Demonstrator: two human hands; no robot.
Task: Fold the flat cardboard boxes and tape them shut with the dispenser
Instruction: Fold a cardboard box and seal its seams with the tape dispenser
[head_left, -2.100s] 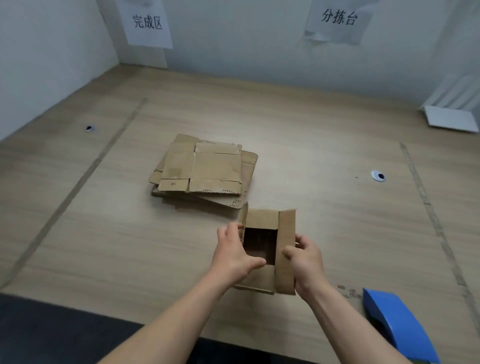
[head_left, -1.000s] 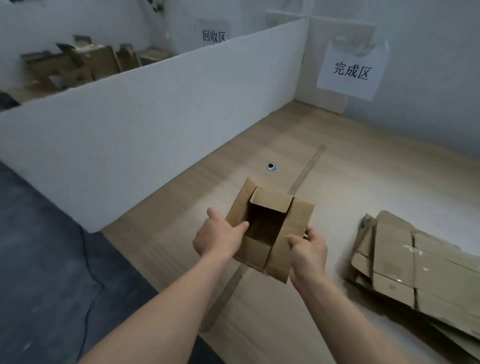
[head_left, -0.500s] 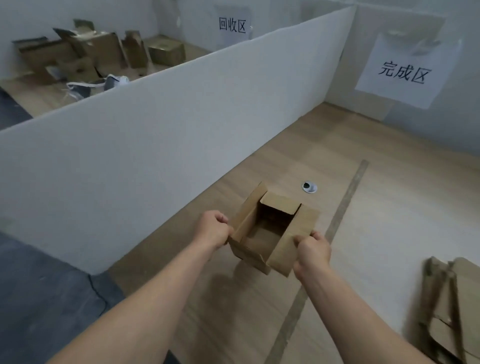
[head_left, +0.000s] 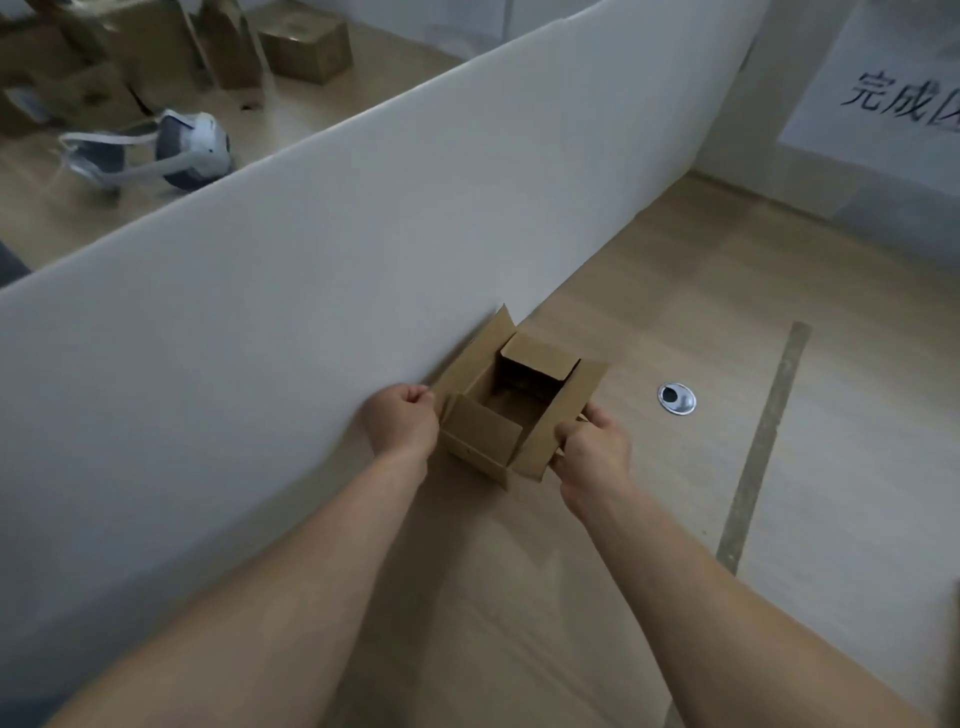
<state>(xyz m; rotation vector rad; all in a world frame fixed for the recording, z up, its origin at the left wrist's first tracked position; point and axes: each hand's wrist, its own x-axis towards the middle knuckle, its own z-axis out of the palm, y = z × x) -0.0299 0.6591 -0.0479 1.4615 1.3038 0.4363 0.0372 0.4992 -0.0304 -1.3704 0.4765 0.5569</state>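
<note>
Since a second ago the box (head_left: 511, 410) has moved against the white divider (head_left: 311, 291) (flaps open, untaped). Left hand (head_left: 401, 422) and right hand (head_left: 592, 451) seemingly curl round its sides

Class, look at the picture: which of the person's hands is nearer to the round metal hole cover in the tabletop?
Right. The right hand grips the box on the side facing the hole cover; the left hand holds the box's far side, next to the white divider.

White partition board (head_left: 322, 249) across a pale wooden tabletop (head_left: 675, 291), dim light.
</note>
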